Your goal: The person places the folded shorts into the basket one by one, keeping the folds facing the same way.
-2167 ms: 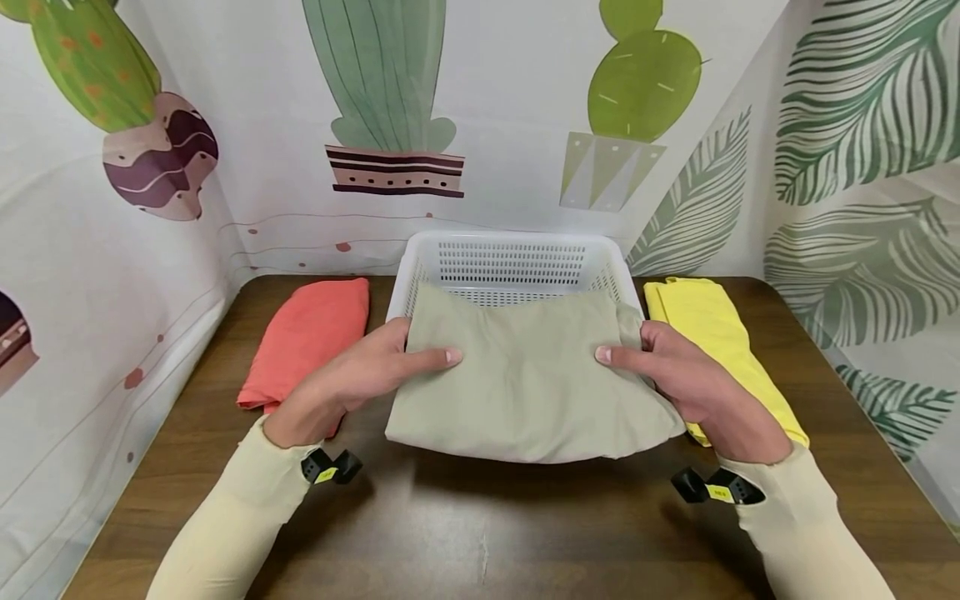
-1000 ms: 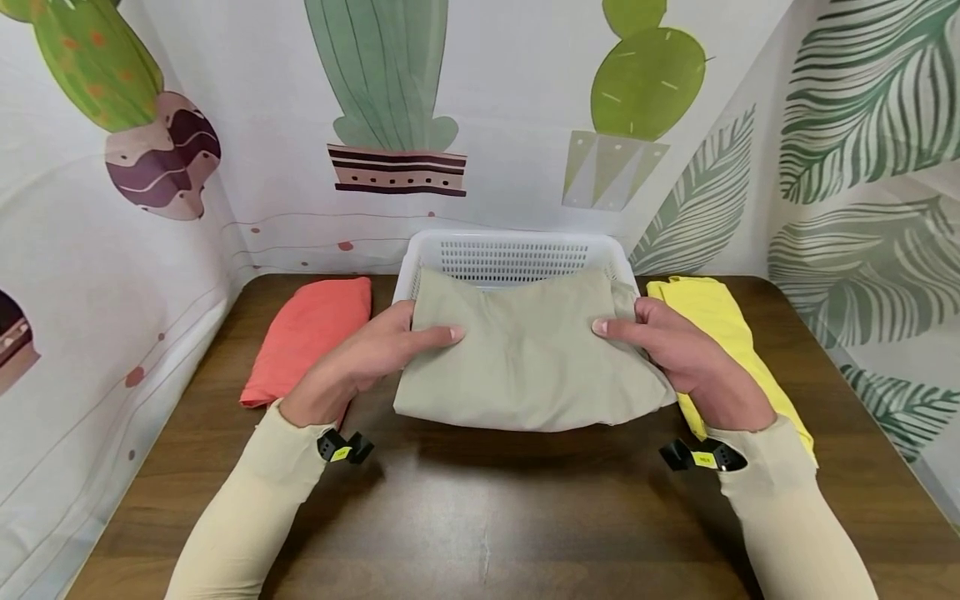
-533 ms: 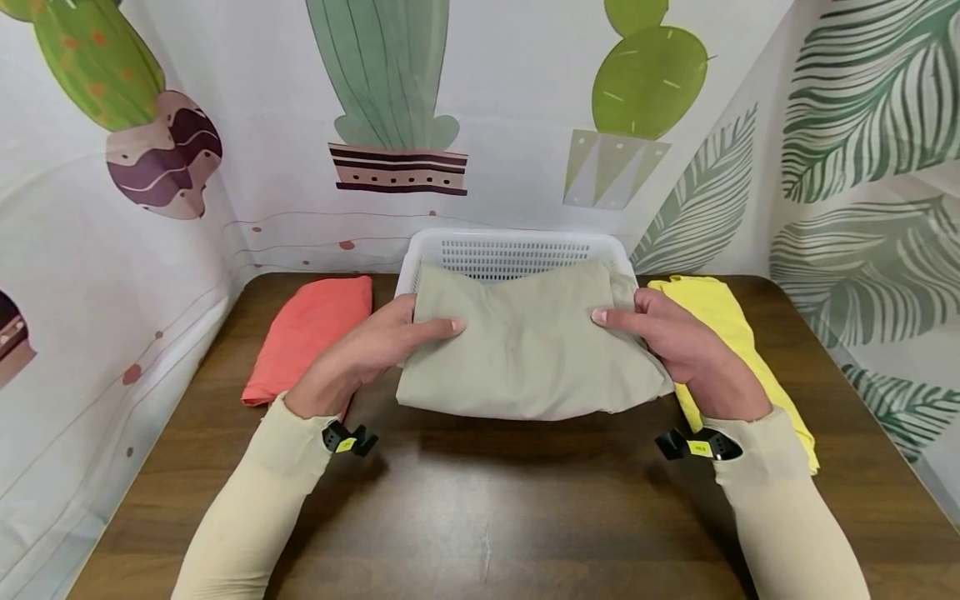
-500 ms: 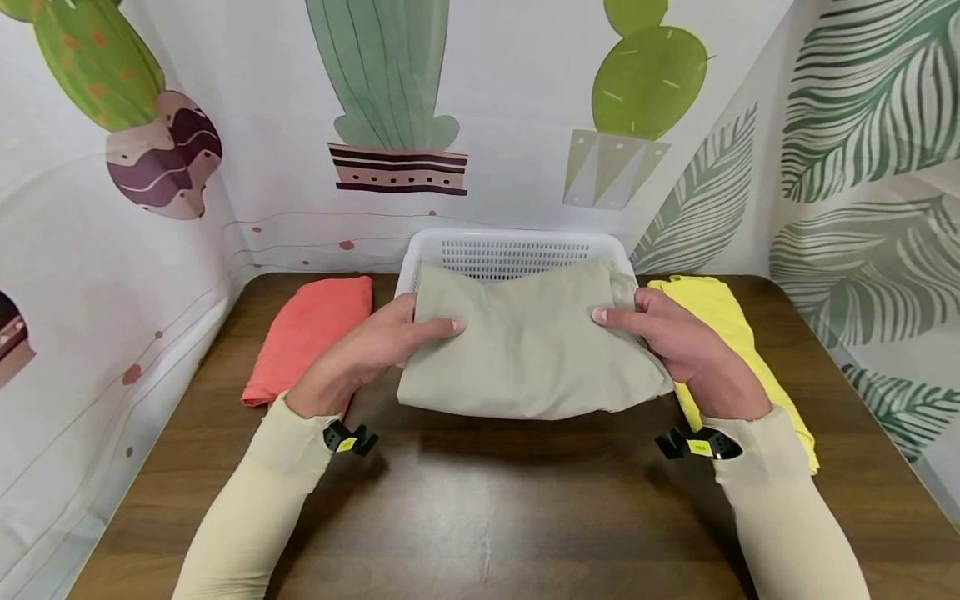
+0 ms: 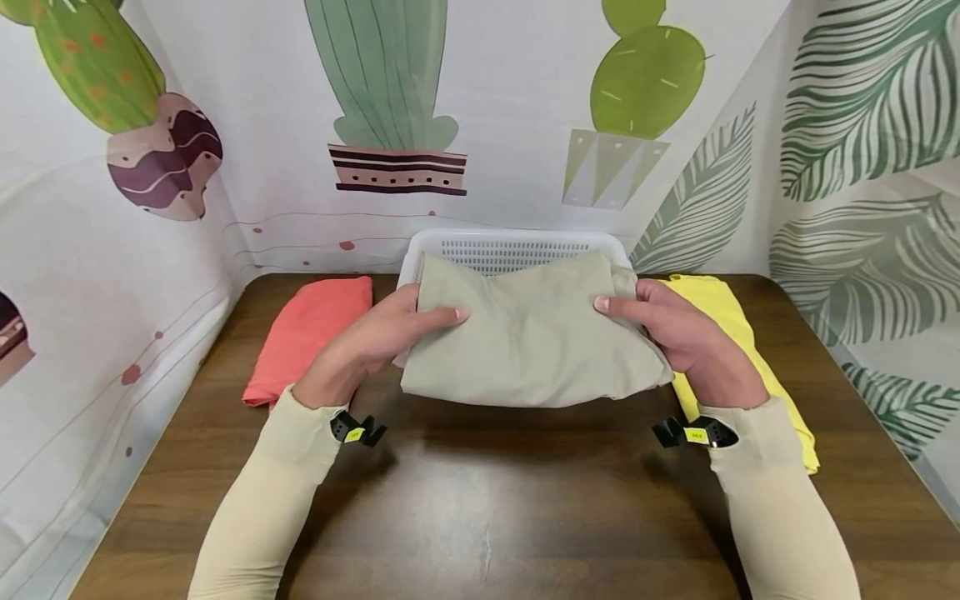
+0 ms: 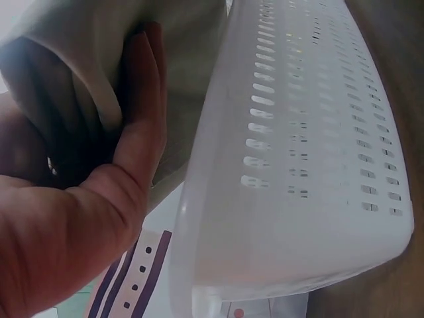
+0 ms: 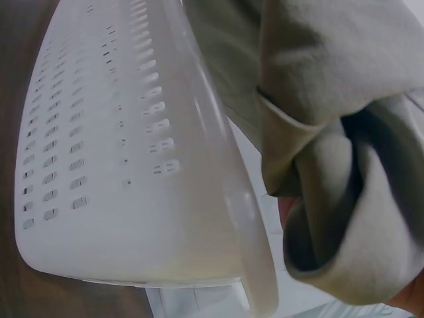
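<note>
A folded grey-green cloth [image 5: 528, 337] hangs over the white perforated basket [image 5: 517, 243] at the back of the wooden table. My left hand [image 5: 382, 337] grips its left edge, thumb on top and fingers underneath. On the other side my right hand [image 5: 667, 329] grips the right edge the same way. In the left wrist view my left hand [image 6: 126, 165] lies under the cloth [image 6: 79, 59] beside the basket's wall [image 6: 298, 152]. The right wrist view shows bunched cloth [image 7: 338, 132] above the basket rim [image 7: 218, 172].
A folded coral-red cloth [image 5: 307, 333] lies left of the basket, and a folded yellow cloth [image 5: 738, 350] lies to its right, partly under my right hand. Bare brown table [image 5: 487, 517] spreads in front. Printed cactus and leaf curtains wall in three sides.
Both hands have carried the grey-green cloth away from me and over the basket. Its near edge has moved back and more of the basket is covered.
</note>
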Demonstrator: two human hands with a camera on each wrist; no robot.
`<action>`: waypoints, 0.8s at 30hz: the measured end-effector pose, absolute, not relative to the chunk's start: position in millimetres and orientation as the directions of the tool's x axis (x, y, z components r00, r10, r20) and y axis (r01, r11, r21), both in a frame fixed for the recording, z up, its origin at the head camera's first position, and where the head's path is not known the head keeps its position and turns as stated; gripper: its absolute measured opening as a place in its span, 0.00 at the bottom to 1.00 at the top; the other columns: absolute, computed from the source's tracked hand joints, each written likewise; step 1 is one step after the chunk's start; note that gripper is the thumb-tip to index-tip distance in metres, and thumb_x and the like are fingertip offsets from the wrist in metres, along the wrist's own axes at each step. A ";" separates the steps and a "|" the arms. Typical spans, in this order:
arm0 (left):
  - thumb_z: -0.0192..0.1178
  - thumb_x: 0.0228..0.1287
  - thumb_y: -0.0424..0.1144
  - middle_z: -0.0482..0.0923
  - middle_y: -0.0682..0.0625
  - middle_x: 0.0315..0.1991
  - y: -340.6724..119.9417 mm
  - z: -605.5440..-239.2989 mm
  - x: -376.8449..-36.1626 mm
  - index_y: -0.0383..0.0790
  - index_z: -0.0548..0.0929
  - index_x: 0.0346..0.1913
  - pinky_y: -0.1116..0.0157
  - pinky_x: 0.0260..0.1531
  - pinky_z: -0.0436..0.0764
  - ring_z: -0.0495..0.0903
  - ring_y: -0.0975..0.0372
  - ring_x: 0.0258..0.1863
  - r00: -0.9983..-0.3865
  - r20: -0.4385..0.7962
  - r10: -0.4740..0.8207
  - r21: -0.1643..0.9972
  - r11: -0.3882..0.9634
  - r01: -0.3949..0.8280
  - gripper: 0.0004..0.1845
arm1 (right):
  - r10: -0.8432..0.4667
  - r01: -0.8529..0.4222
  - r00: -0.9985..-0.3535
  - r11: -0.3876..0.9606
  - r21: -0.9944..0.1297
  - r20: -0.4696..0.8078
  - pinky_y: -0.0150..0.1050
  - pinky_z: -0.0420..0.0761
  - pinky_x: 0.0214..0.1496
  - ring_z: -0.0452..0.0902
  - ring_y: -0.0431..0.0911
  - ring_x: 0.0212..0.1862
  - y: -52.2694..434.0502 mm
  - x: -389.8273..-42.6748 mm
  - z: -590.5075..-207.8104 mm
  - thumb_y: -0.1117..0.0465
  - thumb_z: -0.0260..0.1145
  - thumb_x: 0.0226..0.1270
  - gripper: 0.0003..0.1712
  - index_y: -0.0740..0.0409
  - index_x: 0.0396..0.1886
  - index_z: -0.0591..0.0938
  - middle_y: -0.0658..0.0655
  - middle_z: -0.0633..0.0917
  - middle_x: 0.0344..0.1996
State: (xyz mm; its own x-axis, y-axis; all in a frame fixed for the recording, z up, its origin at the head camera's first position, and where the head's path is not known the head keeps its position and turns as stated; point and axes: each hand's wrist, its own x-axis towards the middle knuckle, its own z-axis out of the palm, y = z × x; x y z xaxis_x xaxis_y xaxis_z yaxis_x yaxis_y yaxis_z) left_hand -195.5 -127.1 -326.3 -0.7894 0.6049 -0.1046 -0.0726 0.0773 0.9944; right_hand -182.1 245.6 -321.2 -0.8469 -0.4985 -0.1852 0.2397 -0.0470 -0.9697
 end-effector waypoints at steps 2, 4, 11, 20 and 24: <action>0.60 0.79 0.38 0.87 0.39 0.50 -126.9 -325.7 -197.0 0.36 0.79 0.62 0.49 0.42 0.90 0.91 0.48 0.42 -0.791 -0.102 0.604 0.995 0.077 -0.070 0.15 | -0.506 0.241 -0.844 -0.063 -0.968 -0.177 0.46 0.91 0.39 0.92 0.50 0.38 246.2 -183.7 -320.6 0.63 0.57 0.84 0.09 0.58 0.51 0.84 0.57 0.92 0.40; 0.60 0.79 0.38 0.87 0.39 0.50 -126.6 -324.4 -198.4 0.36 0.79 0.61 0.49 0.41 0.90 0.91 0.48 0.42 -0.795 -0.097 0.599 0.995 0.079 -0.062 0.15 | -0.515 0.235 -0.842 -0.079 -0.969 -0.163 0.46 0.91 0.38 0.92 0.50 0.37 246.8 -185.0 -319.5 0.64 0.57 0.85 0.10 0.58 0.50 0.84 0.57 0.92 0.40; 0.59 0.79 0.39 0.87 0.39 0.49 -126.6 -320.0 -203.0 0.36 0.80 0.60 0.51 0.39 0.90 0.91 0.50 0.40 -0.804 -0.077 0.589 0.996 0.085 -0.033 0.14 | -0.544 0.212 -0.831 -0.114 -0.971 -0.117 0.45 0.91 0.37 0.92 0.49 0.36 247.0 -189.8 -314.4 0.64 0.55 0.85 0.12 0.59 0.49 0.86 0.57 0.92 0.39; 0.59 0.79 0.38 0.86 0.40 0.52 -125.4 -317.9 -208.9 0.37 0.79 0.60 0.52 0.41 0.90 0.91 0.51 0.42 -0.811 -0.055 0.583 0.998 0.061 -0.024 0.14 | -0.528 0.195 -0.842 -0.116 -0.974 -0.106 0.43 0.91 0.38 0.92 0.48 0.37 247.0 -193.8 -311.7 0.63 0.55 0.85 0.12 0.59 0.49 0.86 0.57 0.92 0.39; 0.58 0.80 0.37 0.86 0.41 0.52 -125.2 -318.0 -211.8 0.36 0.79 0.61 0.53 0.41 0.90 0.91 0.51 0.42 -0.816 -0.052 0.576 0.998 0.047 -0.031 0.14 | -0.508 0.198 -0.853 -0.105 -0.975 -0.118 0.42 0.90 0.38 0.92 0.47 0.37 246.9 -194.3 -310.6 0.63 0.56 0.85 0.12 0.58 0.47 0.86 0.56 0.92 0.38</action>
